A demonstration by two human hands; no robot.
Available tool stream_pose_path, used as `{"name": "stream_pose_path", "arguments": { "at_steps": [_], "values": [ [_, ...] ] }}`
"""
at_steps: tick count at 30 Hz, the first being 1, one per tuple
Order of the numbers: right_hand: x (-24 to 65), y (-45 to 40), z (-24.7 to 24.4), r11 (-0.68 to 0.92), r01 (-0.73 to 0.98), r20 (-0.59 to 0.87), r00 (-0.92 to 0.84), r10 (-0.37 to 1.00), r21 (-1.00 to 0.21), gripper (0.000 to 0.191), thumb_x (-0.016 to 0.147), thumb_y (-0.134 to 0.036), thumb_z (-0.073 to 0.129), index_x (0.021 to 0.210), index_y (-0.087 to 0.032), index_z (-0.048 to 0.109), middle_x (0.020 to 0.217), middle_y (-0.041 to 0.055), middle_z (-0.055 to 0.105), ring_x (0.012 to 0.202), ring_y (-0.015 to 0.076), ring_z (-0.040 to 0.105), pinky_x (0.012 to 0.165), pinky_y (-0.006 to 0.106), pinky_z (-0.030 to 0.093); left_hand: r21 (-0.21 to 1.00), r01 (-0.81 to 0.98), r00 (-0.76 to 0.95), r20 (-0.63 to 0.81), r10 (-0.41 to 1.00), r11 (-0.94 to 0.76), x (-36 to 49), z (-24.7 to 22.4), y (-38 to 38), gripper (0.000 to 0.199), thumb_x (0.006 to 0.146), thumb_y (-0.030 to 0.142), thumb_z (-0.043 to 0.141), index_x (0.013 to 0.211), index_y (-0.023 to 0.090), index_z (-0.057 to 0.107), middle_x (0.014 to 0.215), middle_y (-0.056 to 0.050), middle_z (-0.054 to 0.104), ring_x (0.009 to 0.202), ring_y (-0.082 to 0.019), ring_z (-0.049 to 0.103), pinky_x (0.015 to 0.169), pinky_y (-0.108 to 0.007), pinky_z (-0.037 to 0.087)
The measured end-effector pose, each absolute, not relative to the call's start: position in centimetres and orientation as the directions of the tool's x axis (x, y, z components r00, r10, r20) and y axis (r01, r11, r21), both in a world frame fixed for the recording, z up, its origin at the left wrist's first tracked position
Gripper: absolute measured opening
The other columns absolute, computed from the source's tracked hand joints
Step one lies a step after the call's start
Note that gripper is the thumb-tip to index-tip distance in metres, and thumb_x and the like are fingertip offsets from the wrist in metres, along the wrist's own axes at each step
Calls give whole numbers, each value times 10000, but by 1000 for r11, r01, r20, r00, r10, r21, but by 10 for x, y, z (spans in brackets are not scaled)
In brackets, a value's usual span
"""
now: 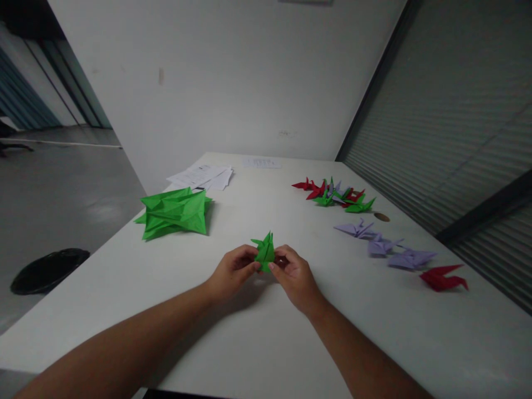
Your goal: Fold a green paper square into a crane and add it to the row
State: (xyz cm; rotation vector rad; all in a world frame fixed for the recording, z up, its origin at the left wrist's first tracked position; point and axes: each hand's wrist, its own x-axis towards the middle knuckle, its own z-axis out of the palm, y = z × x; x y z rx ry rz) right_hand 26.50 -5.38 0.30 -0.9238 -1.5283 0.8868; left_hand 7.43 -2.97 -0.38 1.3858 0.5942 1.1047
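A small green origami crane (265, 252) is held up between my two hands, just over the white table (257, 349). Its narrow points stick upward and to the left. My left hand (234, 270) pinches its left side between thumb and fingers. On the opposite side, the thumb and fingers of my right hand (298, 277) are closed on its right edge. The fingertips cover part of the folded paper.
Creased green paper sheets (177, 213) are stacked at the left. Red, green and purple cranes (332, 194) cluster at the back right, with purple cranes (409, 257) and a red crane (444, 278) nearer. Printed papers (201, 176) lie far left; a black bin (50, 271) stands on the floor.
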Motion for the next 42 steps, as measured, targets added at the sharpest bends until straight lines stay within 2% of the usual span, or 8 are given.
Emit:
{"name": "stream_pose_path", "arguments": {
  "at_steps": [4, 9, 14, 17, 26, 32, 37, 42],
  "values": [
    [268, -54, 7, 518, 151, 506, -109, 855, -842, 63, 904, -237, 689, 868, -258, 736, 882, 37, 605, 843, 206, 603, 723, 325, 501, 954, -233, 418, 271, 867, -186, 74, -1, -31, 292, 860, 420, 805, 948, 165, 692, 849, -54, 729, 785, -174, 683, 769, -313, 551],
    [270, -57, 9, 571, 185, 560, -114, 821, -800, 112, 914, -249, 696, 935, -292, 798, 918, 52, 633, 861, 218, 626, 761, 362, 530, 947, -240, 416, 297, 860, -211, 72, 0, -33, 285, 863, 432, 796, 937, 175, 698, 849, -54, 718, 773, -175, 678, 736, -301, 550],
    [271, -60, 11, 595, 156, 576, -154, 803, -788, 197, 907, -197, 682, 975, -324, 816, 948, 55, 651, 886, 222, 651, 768, 370, 547, 871, -213, 383, 491, 783, -442, 69, 4, -33, 165, 921, 364, 737, 919, 200, 745, 874, -64, 692, 821, -180, 652, 759, -300, 523],
    [274, -61, 11, 601, 153, 576, -178, 798, -785, 241, 906, -172, 668, 989, -336, 823, 983, 55, 652, 900, 219, 658, 760, 362, 551, 833, -179, 369, 550, 749, -523, 68, 7, -34, 126, 940, 320, 714, 897, 213, 763, 878, -65, 688, 844, -180, 640, 778, -301, 508],
    [277, -63, 18, 689, 162, 651, -235, 722, -706, 327, 961, -176, 598, 1147, -352, 801, 1013, 70, 647, 908, 224, 653, 762, 384, 553, 897, -263, 366, 433, 824, -355, 69, -1, -32, 157, 909, 355, 762, 905, 198, 763, 895, -60, 697, 797, -165, 664, 743, -301, 544],
    [278, -63, 17, 754, 236, 689, -305, 657, -613, 422, 954, -139, 571, 1279, -350, 738, 1010, 68, 604, 872, 212, 627, 708, 363, 559, 925, -286, 346, 343, 874, -250, 72, -3, -33, 212, 897, 357, 777, 897, 172, 673, 778, -24, 700, 710, -147, 669, 683, -272, 556],
    [278, -62, 18, 809, 218, 745, -316, 588, -546, 443, 952, -100, 556, 1302, -317, 721, 1020, 70, 591, 888, 201, 611, 707, 345, 546, 912, -285, 353, 385, 853, -294, 71, -4, -32, 201, 907, 341, 757, 881, 163, 666, 774, -18, 684, 708, -141, 652, 671, -259, 543],
    [276, -63, 17, 720, 178, 680, -241, 693, -670, 267, 963, -184, 600, 1190, -244, 727, 965, 63, 637, 880, 204, 632, 755, 350, 547, 862, -192, 340, 507, 792, -470, 69, -2, -31, 88, 928, 235, 689, 868, 171, 686, 823, -28, 681, 757, -136, 629, 700, -244, 510]
  ]
}}
